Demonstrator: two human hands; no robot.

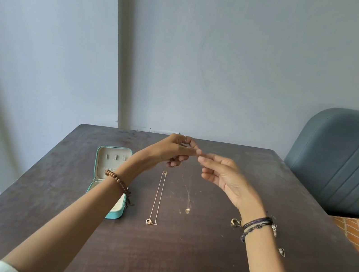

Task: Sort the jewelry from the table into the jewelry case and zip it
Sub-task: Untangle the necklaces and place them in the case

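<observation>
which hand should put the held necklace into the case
Left, probably. The left hand pinches the thin necklace alongside the right hand, and the open teal jewelry case lies on the left, under that forearm.

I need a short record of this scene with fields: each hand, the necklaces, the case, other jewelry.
left hand: pinches top of thin chain
right hand: fingertips meet the left hand's at the chain
thin necklace: hangs from the hands, pendant low near the table
rose gold necklace: lies flat, between case and thin necklace
jewelry case: open, teal, left side
rings: by the right wrist
</observation>
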